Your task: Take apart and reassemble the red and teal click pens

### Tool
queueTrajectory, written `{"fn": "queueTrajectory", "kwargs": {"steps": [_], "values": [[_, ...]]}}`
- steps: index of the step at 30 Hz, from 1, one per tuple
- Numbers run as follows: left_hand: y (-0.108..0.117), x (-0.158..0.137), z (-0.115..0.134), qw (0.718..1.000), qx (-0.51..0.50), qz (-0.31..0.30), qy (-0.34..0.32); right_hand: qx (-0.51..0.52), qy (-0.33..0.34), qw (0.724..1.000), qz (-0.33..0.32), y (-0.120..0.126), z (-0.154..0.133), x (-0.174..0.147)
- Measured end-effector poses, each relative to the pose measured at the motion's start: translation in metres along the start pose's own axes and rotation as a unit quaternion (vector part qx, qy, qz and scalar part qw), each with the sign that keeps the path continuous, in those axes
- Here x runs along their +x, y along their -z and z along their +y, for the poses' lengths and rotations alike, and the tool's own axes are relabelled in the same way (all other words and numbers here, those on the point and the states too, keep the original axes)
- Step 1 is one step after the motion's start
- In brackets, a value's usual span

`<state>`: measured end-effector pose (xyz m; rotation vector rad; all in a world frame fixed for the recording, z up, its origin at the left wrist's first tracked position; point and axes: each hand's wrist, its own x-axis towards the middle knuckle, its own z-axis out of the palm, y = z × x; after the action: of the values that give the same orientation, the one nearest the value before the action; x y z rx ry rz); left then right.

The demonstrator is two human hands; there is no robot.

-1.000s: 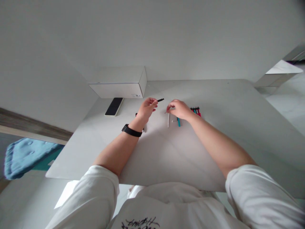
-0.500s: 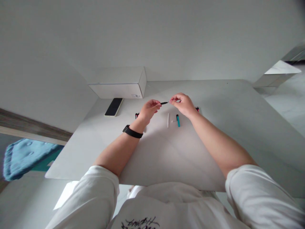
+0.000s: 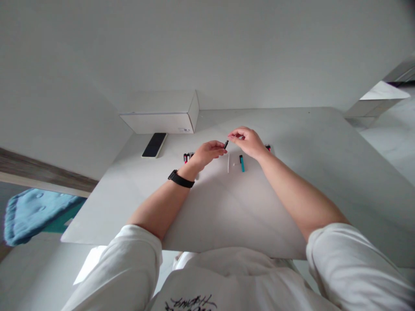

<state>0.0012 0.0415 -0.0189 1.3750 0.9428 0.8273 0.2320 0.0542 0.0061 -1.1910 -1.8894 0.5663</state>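
Observation:
In my left hand [image 3: 209, 154] a short black pen piece [image 3: 226, 144] is gripped between thumb and fingers, tilted with its upper end toward the other hand. My right hand [image 3: 249, 141] is closed in a pinch just above and right of that piece; whatever sits at its fingertips is too small to make out. Below the hands a thin white stick [image 3: 228, 164] lies on the table, beside a tiny whitish piece [image 3: 235, 164] and a teal pen with a black end [image 3: 242, 163].
Several black, white and red pens [image 3: 186, 158] lie partly hidden behind my left wrist. Another red and black item [image 3: 268, 147] shows behind my right wrist. A phone [image 3: 154, 145] and a white box [image 3: 158, 122] occupy the back left of the pale table [image 3: 227, 216].
My left hand has moved slightly down and right, and the black piece has turned from nearly level to steeply tilted. More pens show behind the left wrist. My right hand has barely moved.

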Motion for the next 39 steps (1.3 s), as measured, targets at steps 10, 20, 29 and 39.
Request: {"fn": "queueTrajectory", "kwargs": {"steps": [10,20,29,39], "values": [[0.004,0.008,-0.002,0.996,-0.046,0.079,-0.017,-0.214,0.071,0.95,-0.217,-0.016,0.034,-0.009],[0.003,0.005,0.001,0.992,-0.095,0.076,-0.024,-0.27,0.119,0.932,-0.211,-0.023,0.029,-0.015],[0.005,0.001,0.022,0.981,0.053,0.144,-0.12,-0.212,0.056,0.975,-0.041,0.037,0.019,0.003],[-0.011,-0.035,0.026,0.906,0.347,0.129,-0.205,-0.204,0.059,0.977,0.012,0.046,0.005,-0.04]]}}
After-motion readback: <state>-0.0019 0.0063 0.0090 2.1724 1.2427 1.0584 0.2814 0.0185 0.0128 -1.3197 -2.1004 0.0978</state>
